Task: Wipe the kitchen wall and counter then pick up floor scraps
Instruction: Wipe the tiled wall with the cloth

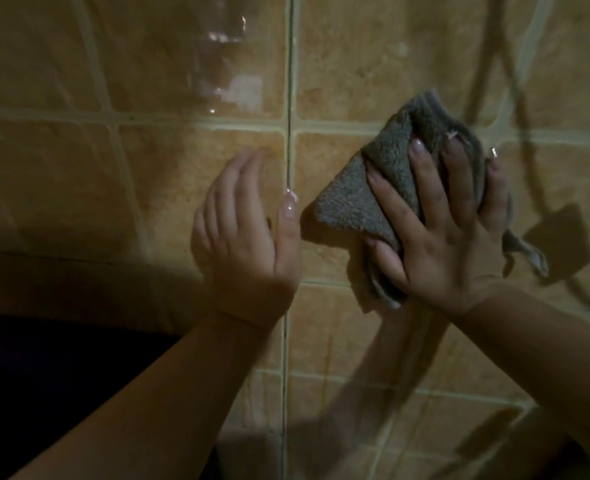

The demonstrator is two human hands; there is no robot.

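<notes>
cloth (352, 202): grey terry, bunched & folded, pressed flat to the wall (189, 157) under the right hand, just right of the vertical grout line (289, 98); a loose tail hangs off its lower right
right hand (449, 216): on top of cloth, fingers (416, 174) spread apart & fairly straight, tips dug into the folds, thumb low on the left edge; pressing more than gripping, far as I can tell
left hand (248, 237): beside the cloth, left of the grout line, fingers together & straight, holds nothing; looks laid against the tile, maybe bracing, contact not sure
wall: tan glossy tiles w/ pale grout, wet-looking glare patch upper left, dark cable shadows upper right
step: wall wipe prob. underway; counter & floor scraps not in view, so likely early in the task
dark band (44, 341): lower left, too dim to say what it is
risk 1: cloth only pinned by flat fingers, so a fast stroke could let it slide out & drop
risk 2: hanging tail may drag & smear, or snag
risk 3: bunched cloth touches little tile, may miss strips, esp. grout grooves
risk 4: poor light, leftover streaks easy to overlook
</notes>
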